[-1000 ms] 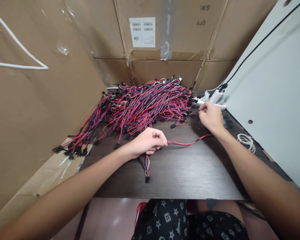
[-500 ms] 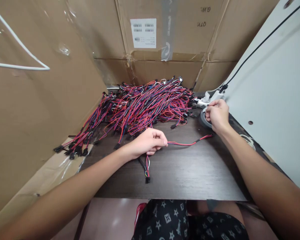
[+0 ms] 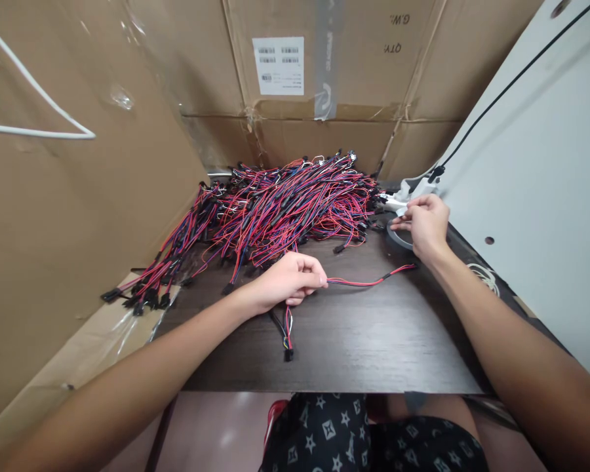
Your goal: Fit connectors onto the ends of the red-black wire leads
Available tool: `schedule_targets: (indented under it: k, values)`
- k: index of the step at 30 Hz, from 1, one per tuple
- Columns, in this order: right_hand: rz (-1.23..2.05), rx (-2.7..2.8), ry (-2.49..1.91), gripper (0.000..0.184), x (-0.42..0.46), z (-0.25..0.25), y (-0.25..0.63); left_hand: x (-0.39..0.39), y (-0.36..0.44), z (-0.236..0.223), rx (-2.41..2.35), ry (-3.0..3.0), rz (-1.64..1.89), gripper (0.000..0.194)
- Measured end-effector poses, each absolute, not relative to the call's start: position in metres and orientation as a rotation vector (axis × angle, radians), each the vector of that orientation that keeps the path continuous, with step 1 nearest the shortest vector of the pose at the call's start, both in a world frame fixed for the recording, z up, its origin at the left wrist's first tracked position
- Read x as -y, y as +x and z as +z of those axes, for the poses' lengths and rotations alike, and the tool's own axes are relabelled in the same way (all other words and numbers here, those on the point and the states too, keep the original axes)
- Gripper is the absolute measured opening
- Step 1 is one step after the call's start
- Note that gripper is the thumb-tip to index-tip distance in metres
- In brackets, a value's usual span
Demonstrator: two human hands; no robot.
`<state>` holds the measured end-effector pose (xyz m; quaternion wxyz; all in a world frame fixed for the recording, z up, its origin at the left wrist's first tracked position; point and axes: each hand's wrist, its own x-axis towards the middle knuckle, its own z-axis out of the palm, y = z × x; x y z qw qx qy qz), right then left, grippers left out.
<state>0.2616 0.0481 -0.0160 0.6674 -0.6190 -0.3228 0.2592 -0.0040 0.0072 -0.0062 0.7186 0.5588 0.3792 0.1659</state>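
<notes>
My left hand (image 3: 290, 280) rests on the dark wooden table (image 3: 354, 341) and pinches a red and black wire (image 3: 368, 280) that runs right across the surface. A short bundle end with a black connector (image 3: 288, 353) hangs below that hand. My right hand (image 3: 424, 224) is at the table's back right, fingers closed on a small white strip by a grey roll of tape (image 3: 398, 236). A big heap of red, blue and black wire harnesses (image 3: 280, 206) lies behind both hands.
Cardboard boxes (image 3: 324, 72) wall the back and left. A white panel (image 3: 541, 170) with a black cable stands at right. A white coiled wire (image 3: 482, 275) lies by my right forearm. More harness ends (image 3: 142, 295) spill over the table's left edge.
My right hand has moved from the heap's edge to the right, onto the tape roll, and now pinches a white strip. My left hand and its wire have stayed put.
</notes>
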Motion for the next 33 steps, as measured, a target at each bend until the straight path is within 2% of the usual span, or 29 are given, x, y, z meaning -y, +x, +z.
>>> schedule_targets:
  k: [9, 11, 15, 20, 25, 33]
  values:
    - [0.437, 1.002, -1.056, 0.017, -0.031, 0.006, 0.242, -0.007, -0.004, -0.007, -0.845, 1.246, 0.365, 0.011]
    - [0.615, 1.127, -0.984, 0.019, -0.022, 0.012, 0.231, -0.007, -0.004, -0.007, -0.843, 1.243, 0.369, 0.010]
    - [1.243, 1.495, -1.037, 0.031, -0.009, 0.011, 0.207, -0.007, -0.005, -0.007, -0.829, 1.236, 0.382, 0.010]
    - [1.455, 1.550, -1.174, 0.020, -0.003, 0.001, 0.189, -0.007, -0.004, -0.008, -0.852, 1.233, 0.448, 0.011]
    - [1.376, 1.638, -1.370, 0.019, 0.001, -0.005, 0.183, -0.007, -0.002, -0.008, -0.858, 1.225, 0.470, 0.012]
    - [0.923, 1.870, -1.337, 0.016, -0.003, -0.018, 0.183, -0.007, -0.002, -0.010, -0.843, 1.188, 0.489, 0.010]
